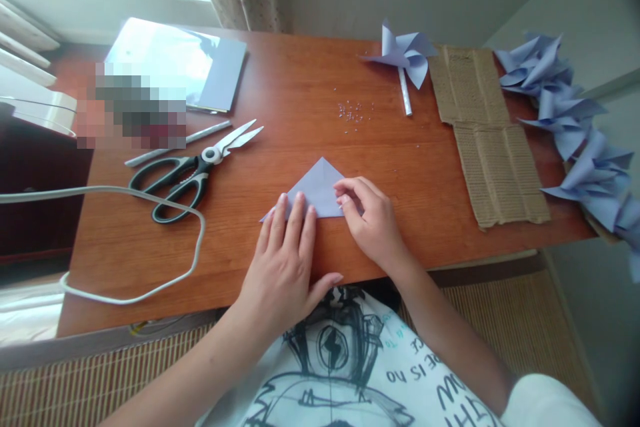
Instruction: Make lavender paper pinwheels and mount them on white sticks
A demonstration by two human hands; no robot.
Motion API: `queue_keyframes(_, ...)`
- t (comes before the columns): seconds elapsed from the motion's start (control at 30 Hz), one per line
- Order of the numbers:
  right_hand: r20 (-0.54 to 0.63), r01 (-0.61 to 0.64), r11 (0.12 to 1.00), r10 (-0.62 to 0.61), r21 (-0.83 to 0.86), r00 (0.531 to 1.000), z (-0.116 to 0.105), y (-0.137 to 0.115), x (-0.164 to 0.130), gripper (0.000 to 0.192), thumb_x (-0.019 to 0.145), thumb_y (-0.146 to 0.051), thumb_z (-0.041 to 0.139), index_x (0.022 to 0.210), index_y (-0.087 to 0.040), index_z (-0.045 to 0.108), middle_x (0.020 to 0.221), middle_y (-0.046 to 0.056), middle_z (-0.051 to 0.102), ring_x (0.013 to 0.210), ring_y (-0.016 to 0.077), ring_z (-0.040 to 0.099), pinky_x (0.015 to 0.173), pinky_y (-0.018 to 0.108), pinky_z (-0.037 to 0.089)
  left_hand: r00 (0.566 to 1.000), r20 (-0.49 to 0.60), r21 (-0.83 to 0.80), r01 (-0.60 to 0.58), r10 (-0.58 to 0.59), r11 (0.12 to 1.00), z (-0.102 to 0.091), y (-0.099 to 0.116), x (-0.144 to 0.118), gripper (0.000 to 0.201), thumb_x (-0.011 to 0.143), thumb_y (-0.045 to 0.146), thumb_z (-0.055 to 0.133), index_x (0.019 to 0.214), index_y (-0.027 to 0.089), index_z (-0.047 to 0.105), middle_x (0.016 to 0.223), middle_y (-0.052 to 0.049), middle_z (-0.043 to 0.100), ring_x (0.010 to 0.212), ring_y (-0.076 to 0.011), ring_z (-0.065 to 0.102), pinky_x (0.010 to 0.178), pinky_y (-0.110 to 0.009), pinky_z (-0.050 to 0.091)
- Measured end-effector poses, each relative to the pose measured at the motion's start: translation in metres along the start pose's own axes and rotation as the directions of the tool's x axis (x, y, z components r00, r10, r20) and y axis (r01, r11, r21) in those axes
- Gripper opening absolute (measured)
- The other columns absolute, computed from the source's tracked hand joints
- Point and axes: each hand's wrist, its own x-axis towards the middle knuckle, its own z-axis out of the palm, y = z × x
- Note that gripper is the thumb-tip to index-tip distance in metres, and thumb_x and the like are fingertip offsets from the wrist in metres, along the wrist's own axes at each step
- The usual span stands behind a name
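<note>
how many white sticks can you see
2: one stick beside the scissors, another stick below the lone pinwheel. More may be hidden behind the clustered pinwheels.

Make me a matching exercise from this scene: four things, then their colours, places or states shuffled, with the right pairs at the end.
Things:
1. scissors
2. folded paper
3. cardboard
4. cable

Descriptions:
A. brown and creased
B. white, curving across the handles of a cutting tool
C. blades apart, dark handles
D. lavender, partly under the fingers of the left hand

Pairs: 1-C, 2-D, 3-A, 4-B
</note>
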Motion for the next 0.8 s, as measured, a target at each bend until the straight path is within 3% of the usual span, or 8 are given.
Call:
queue_keyframes(0.33, 0.032, 0.016, 1.0, -0.016, 0.011, 0.999, -0.002, -0.004, 0.001, 0.023, 0.092, -0.009, 0.052, 0.107, -0.021, 0.064, 0.103, 0.008, 0.068, 0.09, 0.019, 0.067, 0.083, 0.032, 0.057, 0.999, -0.023, -0.056, 0.034, -0.035, 0.998, -0.016, -0.014, -0.01, 0.091, 0.094, 0.054, 0.057, 0.157, -0.001, 0.021, 0.165, -0.03, 0.022, 0.157, -0.042, 0.012, 0.122, -0.059, 0.031)
queue_keyframes(0.4, 0.054, 0.027, 1.0, -0.027, 0.008, 0.998, -0.003, -0.005, 0.001, 0.023, 0.091, -0.009, 0.053, 0.108, -0.021, 0.064, 0.104, 0.007, 0.067, 0.088, 0.0181, 0.067, 0.083, 0.032, 0.058, 0.998, -0.058, -0.037, 0.039, -0.041, 0.999, -0.018, -0.014, -0.008, 0.082, 0.095, 0.046, 0.058, 0.156, 0.002, 0.027, 0.164, -0.028, 0.027, 0.156, -0.042, 0.015, 0.122, -0.06, 0.03)
queue_keyframes(0.5, 0.081, 0.044, 0.999, -0.044, -0.001, 0.996, -0.005, -0.005, 0.001, 0.025, 0.091, -0.008, 0.053, 0.108, -0.022, 0.065, 0.106, 0.007, 0.066, 0.087, 0.0178, 0.067, 0.083, 0.032, 0.058, 0.992, -0.128, 0.037, 0.023, -0.018, 0.999, -0.018, -0.017, 0.0, 0.056, 0.095, 0.032, 0.058, 0.145, 0.009, 0.048, 0.157, -0.022, 0.045, 0.151, -0.0409, 0.031, 0.122, -0.063, 0.026)
queue_keyframes(0.6, 0.078, 0.036, 0.999, -0.038, 0.022, 0.996, -0.007, -0.004, 0.003, 0.025, 0.091, -0.008, 0.052, 0.108, -0.021, 0.065, 0.106, 0.007, 0.068, 0.09, 0.0181, 0.068, 0.085, 0.032, 0.058, 0.983, -0.156, 0.077, -0.089, 0.1, 0.993, -0.017, -0.018, 0.01, 0.035, 0.097, 0.023, 0.055, 0.13, 0.015, 0.063, 0.141, -0.013, 0.064, 0.135, -0.0314, 0.055, 0.119, -0.052, 0.036)
queue_keyframes(0.7, 0.082, 0.014, 0.998, -0.019, 0.067, 0.996, -0.008, -0.003, 0.004, 0.028, 0.092, -0.007, 0.051, 0.112, -0.021, 0.065, 0.107, 0.007, 0.069, 0.095, 0.0186, 0.068, 0.089, 0.033, 0.058, 0.975, -0.126, 0.097, -0.172, 0.184, 0.98, -0.013, -0.011, 0.021, 0.035, 0.099, 0.023, 0.052, 0.129, 0.009, 0.066, 0.136, -0.014, 0.067, 0.126, -0.0286, 0.061, 0.111, -0.042, 0.046)
queue_keyframes(0.8, 0.086, -0.001, 0.996, -0.007, 0.088, 0.996, -0.008, -0.001, 0.004, 0.033, 0.091, -0.007, 0.048, 0.117, -0.02, 0.063, 0.109, 0.009, 0.069, 0.099, 0.0196, 0.068, 0.091, 0.036, 0.057, 0.978, -0.059, 0.092, -0.195, 0.201, 0.977, -0.007, 0.004, 0.026, 0.049, 0.1, 0.035, 0.051, 0.137, 0.004, 0.061, 0.146, -0.018, 0.059, 0.134, -0.0337, 0.054, 0.115, -0.046, 0.041)
